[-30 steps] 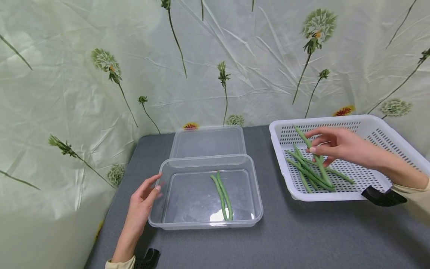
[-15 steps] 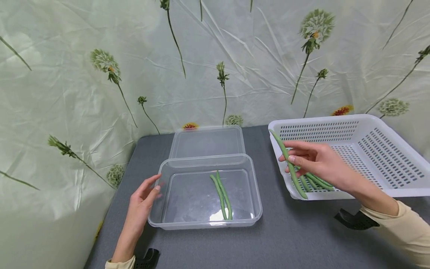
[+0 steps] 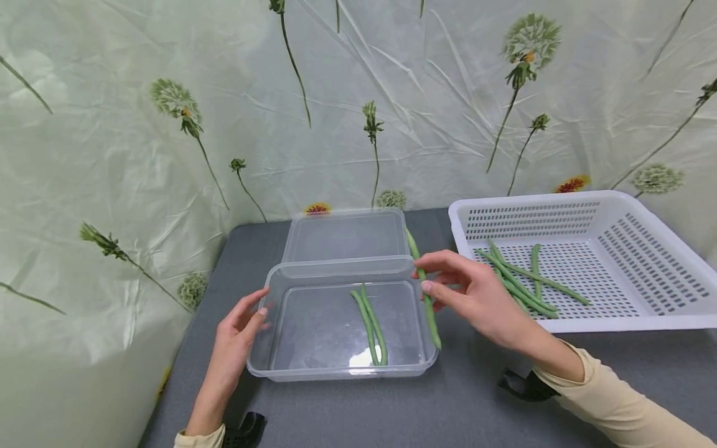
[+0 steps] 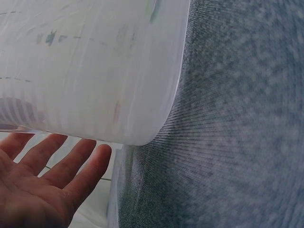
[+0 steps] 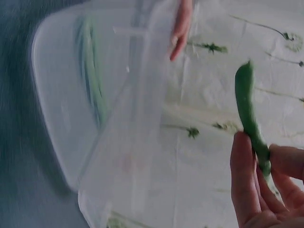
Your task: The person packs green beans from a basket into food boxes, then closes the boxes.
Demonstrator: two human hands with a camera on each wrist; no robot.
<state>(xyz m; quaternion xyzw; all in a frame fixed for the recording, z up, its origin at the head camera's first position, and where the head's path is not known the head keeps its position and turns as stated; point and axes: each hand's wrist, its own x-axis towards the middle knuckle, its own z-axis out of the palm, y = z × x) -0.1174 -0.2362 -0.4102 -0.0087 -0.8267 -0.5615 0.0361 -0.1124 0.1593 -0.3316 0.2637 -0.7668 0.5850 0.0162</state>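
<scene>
My right hand pinches a green bean between thumb and fingers, over the right rim of a clear plastic container. The right wrist view shows the same green bean held up at the fingertips. Two more green beans lie side by side inside the container, right of its middle. At the container's left wall is my left hand, its fingers extended and loosely spread. In the left wrist view those fingertips are right at the container's edge.
A white perforated basket at the right holds several green beans. Behind the container lies a clear flat lid. A flower-printed sheet rises behind the grey table.
My right hand has carried a green bean leftward out of the white basket to the container's right rim. The left hand has stayed where it was.
</scene>
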